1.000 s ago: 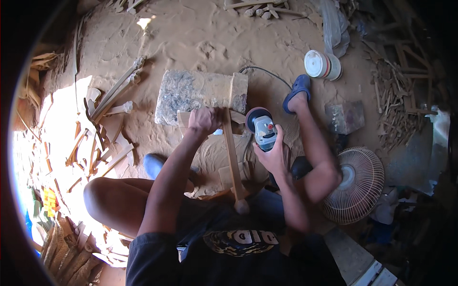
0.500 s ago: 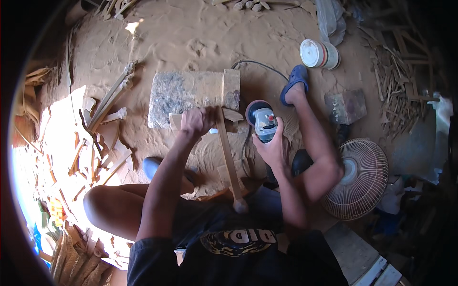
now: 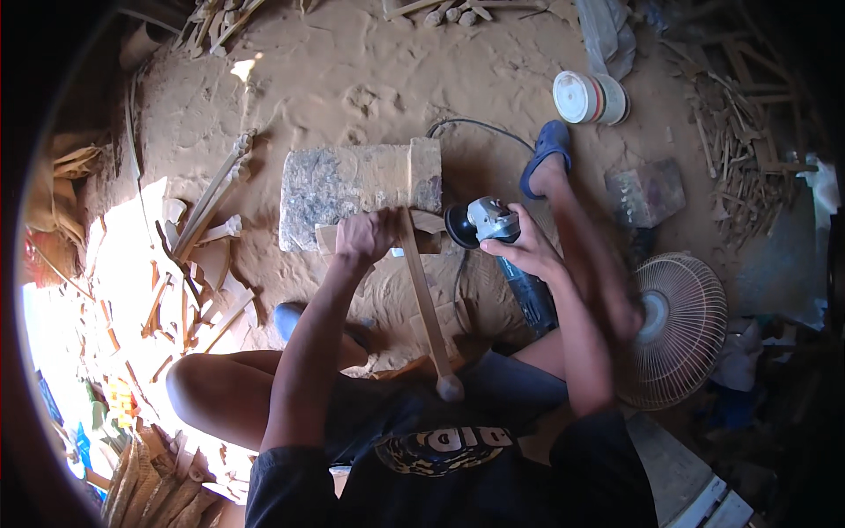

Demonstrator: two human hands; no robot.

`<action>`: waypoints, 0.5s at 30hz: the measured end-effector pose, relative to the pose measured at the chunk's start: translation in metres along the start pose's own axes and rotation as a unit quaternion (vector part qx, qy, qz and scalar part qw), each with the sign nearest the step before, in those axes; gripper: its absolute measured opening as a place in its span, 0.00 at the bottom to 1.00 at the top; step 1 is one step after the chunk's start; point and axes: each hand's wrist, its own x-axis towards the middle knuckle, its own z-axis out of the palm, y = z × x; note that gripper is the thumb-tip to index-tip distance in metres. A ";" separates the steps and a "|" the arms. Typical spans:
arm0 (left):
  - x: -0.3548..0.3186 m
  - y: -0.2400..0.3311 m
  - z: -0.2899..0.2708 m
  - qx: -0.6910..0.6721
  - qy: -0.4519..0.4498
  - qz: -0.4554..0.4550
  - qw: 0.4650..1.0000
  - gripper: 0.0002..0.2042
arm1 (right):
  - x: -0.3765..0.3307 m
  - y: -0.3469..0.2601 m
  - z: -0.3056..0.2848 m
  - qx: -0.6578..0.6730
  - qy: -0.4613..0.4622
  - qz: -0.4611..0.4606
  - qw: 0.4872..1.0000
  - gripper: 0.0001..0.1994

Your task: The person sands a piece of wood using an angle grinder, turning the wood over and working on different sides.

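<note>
My left hand (image 3: 366,236) is closed round the upper end of a long wooden stick (image 3: 424,304) at the near edge of a worn block (image 3: 339,180). The stick runs down to a rounded knob by my lap. Beneath that hand a curved piece of wood (image 3: 429,223) lies crosswise against the block. In my right hand (image 3: 532,246) is an angle grinder (image 3: 491,218), gripped near its metal head. Its round disc (image 3: 460,226) stands on edge toward the stick, apart from it. The grinder's dark teal body slants down toward my thigh.
A cable (image 3: 484,121) loops over the sandy ground behind the block. Wood pieces (image 3: 207,207) lie at the left, with thin sticks (image 3: 739,158) piled at the right. A white bucket (image 3: 576,97), a small block (image 3: 647,194) and a fan (image 3: 678,330) are on the right.
My right hand has tipped the grinder, so its disc has swung from facing upward to standing on edge, and its body now shows. My left hand keeps its hold on the stick.
</note>
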 end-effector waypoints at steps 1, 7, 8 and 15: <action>0.000 0.000 0.001 0.003 0.010 0.008 1.000 0.20 | -0.001 0.006 0.004 -0.008 0.002 -0.001 1.000 0.58; -0.004 0.001 0.002 -0.001 -0.002 -0.026 1.000 0.23 | -0.017 0.026 0.012 -0.068 0.056 -0.002 0.996 0.54; -0.001 -0.002 0.003 0.000 -0.005 -0.031 1.000 0.24 | -0.018 0.031 0.010 -0.034 0.073 -0.010 0.997 0.54; -0.005 0.031 -0.020 0.138 -0.054 -0.100 0.984 0.20 | -0.023 0.006 -0.006 0.122 0.163 -0.057 0.977 0.49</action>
